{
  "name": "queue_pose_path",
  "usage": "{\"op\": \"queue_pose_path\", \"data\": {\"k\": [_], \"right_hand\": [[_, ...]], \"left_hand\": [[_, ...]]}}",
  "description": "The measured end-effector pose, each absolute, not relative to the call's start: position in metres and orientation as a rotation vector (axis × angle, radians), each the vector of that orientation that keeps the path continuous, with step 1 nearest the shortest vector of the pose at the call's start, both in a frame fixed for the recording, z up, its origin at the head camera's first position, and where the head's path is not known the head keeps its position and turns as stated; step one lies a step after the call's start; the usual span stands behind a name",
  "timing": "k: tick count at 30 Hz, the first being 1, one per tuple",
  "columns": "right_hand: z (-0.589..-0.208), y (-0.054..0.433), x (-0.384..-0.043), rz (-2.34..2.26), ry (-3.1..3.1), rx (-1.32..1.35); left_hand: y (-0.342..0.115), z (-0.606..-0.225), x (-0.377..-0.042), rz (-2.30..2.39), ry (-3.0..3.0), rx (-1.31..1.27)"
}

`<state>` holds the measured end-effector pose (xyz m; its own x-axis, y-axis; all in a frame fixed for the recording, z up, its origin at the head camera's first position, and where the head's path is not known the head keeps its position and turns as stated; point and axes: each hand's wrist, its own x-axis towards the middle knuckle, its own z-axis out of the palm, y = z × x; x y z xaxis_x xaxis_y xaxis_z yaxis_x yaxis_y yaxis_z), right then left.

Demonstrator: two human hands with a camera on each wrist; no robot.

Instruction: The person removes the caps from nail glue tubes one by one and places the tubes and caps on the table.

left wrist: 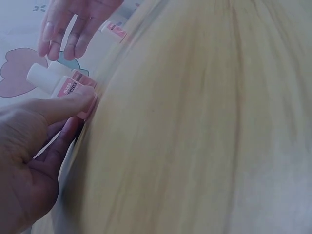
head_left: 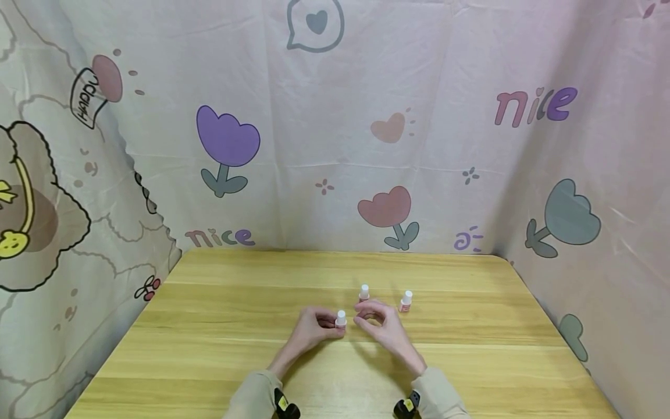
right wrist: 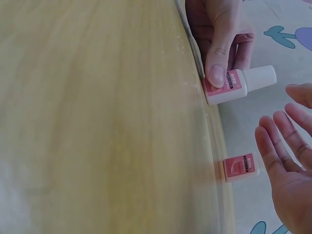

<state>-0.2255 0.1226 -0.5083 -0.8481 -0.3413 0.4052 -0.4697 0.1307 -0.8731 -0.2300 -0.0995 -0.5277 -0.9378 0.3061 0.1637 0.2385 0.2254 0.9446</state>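
The counter [head_left: 220, 317] before you is pale yellow, with wood grain running in long streaks and a rounded far corner. On it, your left hand [head_left: 313, 330] pinches a small bottle [head_left: 341, 319] upright between thumb and fingers, the thumb pressed flat over the label [left wrist: 69, 87]. That bottle is smooth and white, plastic by its look, with a round-shouldered body, a slightly tapered cap [right wrist: 260, 78] and pink printing crossed by a dark band.

Your right hand [head_left: 386, 327] is empty, its fingers softly bent and the thumb standing apart from them; it sits just right of the held bottle, with a gap between. A second bottle [head_left: 364, 290] of the same shape stands just beyond your right fingertips, which partly cover it; you cannot tell whether they touch. A third bottle [head_left: 406, 302] stands upright farther right, near the back of that hand. Behind the counter hangs creased, pale cloth [head_left: 324, 87], printed with rounded tulips.
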Motion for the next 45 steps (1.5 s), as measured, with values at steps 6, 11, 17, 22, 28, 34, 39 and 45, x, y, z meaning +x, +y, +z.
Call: {"op": "queue_pose_path", "data": {"k": [6, 11, 17, 22, 28, 34, 39, 45], "right_hand": [[-0.506, 0.122, -0.224, 1.858, -2.313, 0.781], [-0.505, 0.121, -0.224, 1.849, -2.324, 0.807], [-0.505, 0.119, -0.226, 1.828, -2.356, 0.822], [-0.505, 0.116, -0.227, 1.818, -2.346, 0.842], [-0.505, 0.112, -0.227, 1.839, -2.331, 0.875], [-0.506, 0.108, -0.228, 1.867, -2.358, 0.852], [-0.505, 0.105, -0.229, 1.861, -2.426, 0.771], [-0.503, 0.100, -0.230, 1.780, -2.510, 0.662]], "left_hand": [[-0.101, -0.526, -0.229, 1.866, 2.368, 0.511], [-0.102, -0.528, -0.230, 1.879, 2.350, 0.525], [-0.099, -0.529, -0.232, 1.838, 2.411, 0.531], [-0.097, -0.528, -0.233, 1.812, 2.432, 0.556], [-0.094, -0.529, -0.232, 1.843, 2.394, 0.581], [-0.093, -0.531, -0.232, 1.862, 2.401, 0.584], [-0.093, -0.531, -0.232, 1.847, 2.416, 0.584], [-0.093, -0.531, -0.232, 1.826, 2.441, 0.583]]}}
